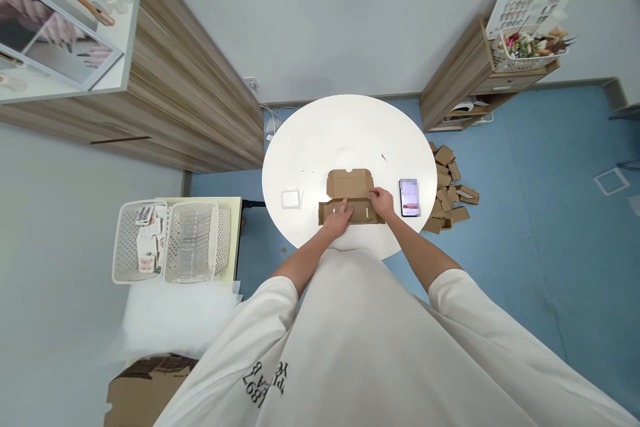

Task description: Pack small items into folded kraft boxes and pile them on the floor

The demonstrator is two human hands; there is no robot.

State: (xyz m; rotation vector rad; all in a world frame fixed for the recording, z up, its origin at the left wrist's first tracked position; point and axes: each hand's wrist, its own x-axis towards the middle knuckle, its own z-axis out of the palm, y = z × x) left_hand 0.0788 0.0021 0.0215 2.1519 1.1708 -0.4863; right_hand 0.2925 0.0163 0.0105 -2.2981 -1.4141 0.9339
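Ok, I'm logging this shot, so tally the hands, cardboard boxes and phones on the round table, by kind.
Hands: 2 (left hand, right hand)
Cardboard box: 1, opened out
Phone: 1
Total: 4

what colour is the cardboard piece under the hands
The cardboard piece is plain brown, a kraft tone, best seen in the head view.
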